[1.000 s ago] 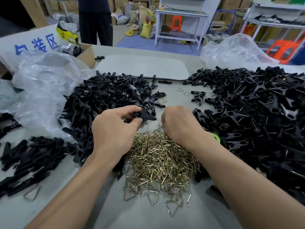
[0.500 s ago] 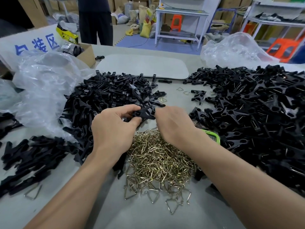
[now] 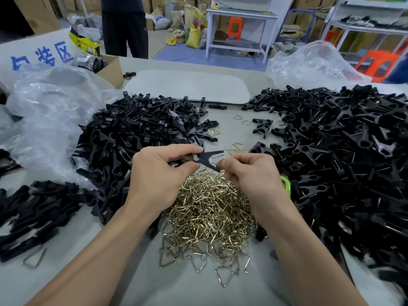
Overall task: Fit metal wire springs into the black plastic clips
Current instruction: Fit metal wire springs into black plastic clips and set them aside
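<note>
My left hand [image 3: 161,175] pinches a black plastic clip [image 3: 208,157] by its handle end, with the jaws spread toward the right. My right hand [image 3: 249,173] pinches a thin metal wire spring [image 3: 217,165] at the clip's open jaws. Both hands hover above a heap of brass-coloured wire springs [image 3: 207,213] on the grey table. A pile of black clip halves [image 3: 141,138] lies to the left, and a larger pile of black clips [image 3: 344,151] lies to the right.
Crumpled clear plastic bags sit at the left [image 3: 50,115] and back right [image 3: 313,65]. A grey board [image 3: 187,86] lies at the back centre. A green-rimmed object [image 3: 286,186] shows behind my right wrist. A person stands beyond the table [image 3: 125,27].
My right hand has lifted off the spring heap with a spring and come up to the clip in my left hand. The clip's jaws now show spread open.
</note>
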The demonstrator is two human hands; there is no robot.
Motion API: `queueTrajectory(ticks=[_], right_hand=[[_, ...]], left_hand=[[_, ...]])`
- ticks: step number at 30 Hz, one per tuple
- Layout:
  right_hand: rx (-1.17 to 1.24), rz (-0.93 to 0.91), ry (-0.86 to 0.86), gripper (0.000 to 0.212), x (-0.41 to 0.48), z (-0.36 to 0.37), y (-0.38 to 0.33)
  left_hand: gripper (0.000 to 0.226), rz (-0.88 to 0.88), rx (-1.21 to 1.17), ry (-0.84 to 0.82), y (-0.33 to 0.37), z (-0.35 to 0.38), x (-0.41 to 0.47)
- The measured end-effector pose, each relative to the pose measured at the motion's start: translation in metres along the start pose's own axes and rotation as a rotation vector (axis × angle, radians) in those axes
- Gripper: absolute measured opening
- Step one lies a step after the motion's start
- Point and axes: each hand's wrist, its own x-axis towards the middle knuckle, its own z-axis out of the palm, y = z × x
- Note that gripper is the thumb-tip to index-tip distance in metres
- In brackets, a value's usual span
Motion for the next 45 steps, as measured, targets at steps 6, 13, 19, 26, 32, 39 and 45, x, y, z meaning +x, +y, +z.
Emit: queueTrajectory(ticks=[6, 13, 19, 26, 32, 39, 45], right_hand=[[0.07, -0.006, -0.019, 0.017, -0.002, -0.001, -0.004], [0.111, -0.008, -0.038, 0.019, -0.003, -0.004, -0.001], [0.418, 0.051, -0.34, 0.018, -0.003, -0.018, 0.0], [0.722, 0.261, -0.687, 0.037, -0.003, -0.025, 0.001], [0.844, 0.263, -0.826, 0.04, -0.006, -0.024, 0.001], [0.863, 0.243, -0.837, 0.054, -0.009, -0.021, 0.0], [0.829, 0.3, -0.654, 0.033, -0.007, -0.016, -0.003]], left_hand=[[0.048, -0.003, -0.018, -0.001, 0.001, 0.0, 0.0], [0.049, 0.008, -0.043, -0.036, 0.001, 0.006, -0.002], [0.051, 0.035, -0.202, -0.059, 0.002, 0.003, 0.003], [0.04, 0.036, -0.31, -0.158, 0.004, 0.008, -0.003], [0.039, 0.059, -0.228, -0.147, 0.008, 0.01, -0.004], [0.032, 0.098, -0.224, -0.136, 0.009, 0.01, -0.005], [0.044, 0.06, -0.128, -0.105, 0.004, 0.007, 0.0]])
